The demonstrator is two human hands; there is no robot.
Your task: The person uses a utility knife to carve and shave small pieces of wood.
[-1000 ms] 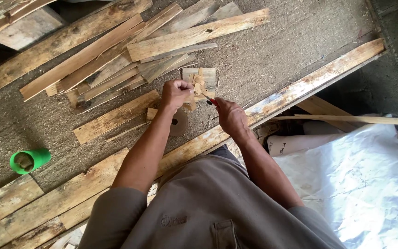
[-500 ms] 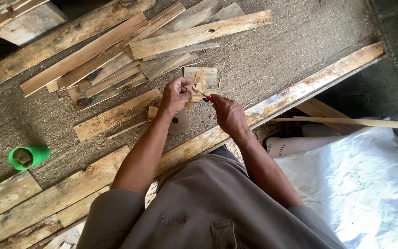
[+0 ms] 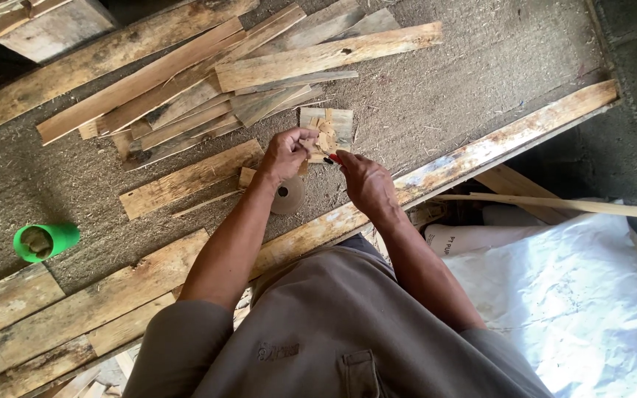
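Gritty work surface point(image 3: 444, 88) fills the view. Pile of wood planks point(image 3: 208, 88) at 11 o'clock, long edge board point(image 3: 481, 151) running toward 2 o'clock. White sheet point(image 3: 576, 295) at 4 o'clock. Green cup point(image 3: 44, 241) at 9 o'clock. Left hand point(image 3: 285, 153) near centre, fingers pinching small wood piece point(image 3: 317, 140). Right hand point(image 3: 363, 180) just beside, at its 4 o'clock, closed around red-tipped tool point(image 3: 333, 159). Small square board point(image 3: 337, 121) under the wood piece.

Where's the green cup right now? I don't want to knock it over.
In the head view the green cup lies on its side at the far left of the gritty bench top, beyond the long edge planks, well clear of both hands.
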